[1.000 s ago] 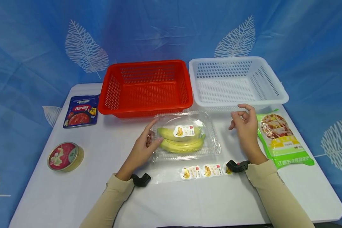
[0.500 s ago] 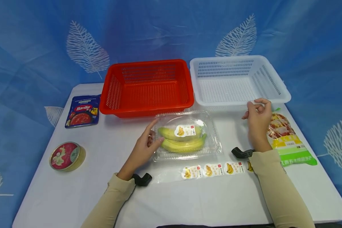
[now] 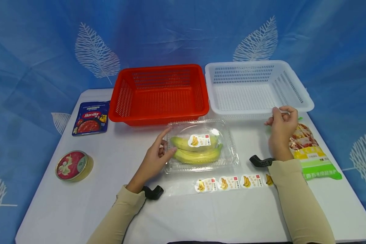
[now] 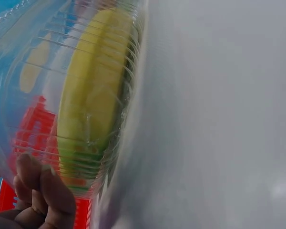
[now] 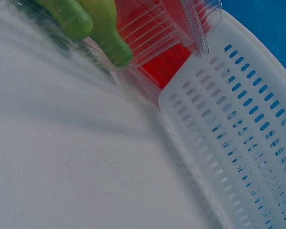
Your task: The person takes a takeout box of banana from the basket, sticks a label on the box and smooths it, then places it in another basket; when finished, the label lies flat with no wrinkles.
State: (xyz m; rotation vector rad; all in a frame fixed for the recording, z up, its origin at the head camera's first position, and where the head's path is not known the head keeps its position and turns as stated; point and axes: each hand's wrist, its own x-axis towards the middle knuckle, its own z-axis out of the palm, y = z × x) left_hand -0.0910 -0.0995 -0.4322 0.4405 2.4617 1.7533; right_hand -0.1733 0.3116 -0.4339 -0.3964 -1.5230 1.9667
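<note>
A clear plastic clamshell box [image 3: 228, 149] with bananas [image 3: 198, 156] inside lies mid-table. On its lid is a white banana label [image 3: 199, 140]. My left hand [image 3: 154, 156] rests against the box's left side, index finger and thumb spread along the edge. In the left wrist view, loosely bent fingers [image 4: 52, 191] show beside the box wall. My right hand [image 3: 283, 130], fingers loosely curled with nothing visible in them, is by the white basket's [image 3: 259, 112] front rim. Left of a green and yellow food bag [image 3: 311, 152], it partly overlaps the bag. The right wrist view shows no hand.
A red basket [image 3: 158, 120] stands behind the box, left of the white one. A strip of banana labels [image 3: 227, 183] lies in front, partly under the right sleeve [image 3: 302, 200]. At left are a Barilla pouch [image 3: 91, 118] and a round tin [image 3: 74, 166].
My right hand has moved right, toward the food bag, uncovering more of the label strip. The left hand stays at the box. The whole view has shifted slightly.
</note>
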